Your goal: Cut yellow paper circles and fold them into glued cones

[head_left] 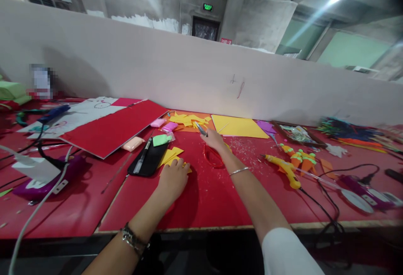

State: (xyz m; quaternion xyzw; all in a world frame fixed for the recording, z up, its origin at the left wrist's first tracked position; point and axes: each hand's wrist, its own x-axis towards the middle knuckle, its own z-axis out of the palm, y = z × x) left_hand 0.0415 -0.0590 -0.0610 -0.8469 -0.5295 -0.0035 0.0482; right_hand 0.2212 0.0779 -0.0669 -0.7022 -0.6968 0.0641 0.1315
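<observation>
My left hand (172, 179) rests on the red table, its fingers curled down onto small yellow paper cutouts (170, 156). Right beside it lies a black case (150, 159) with a silver tool on top. My right hand (215, 140) reaches farther out and is closed around red-handled scissors (213, 157), whose metal blades (201, 129) point toward a heap of yellow paper scraps (188, 119). A bracelet is on each wrist.
A red board (113, 130) and white sheet lie at the left, a yellow sheet (236, 127) behind the scissors. A yellow glue gun (285, 169) and orange-green craft carrots (299, 157) sit at the right. Purple devices with cables flank both sides. A white partition (189, 73) backs the table.
</observation>
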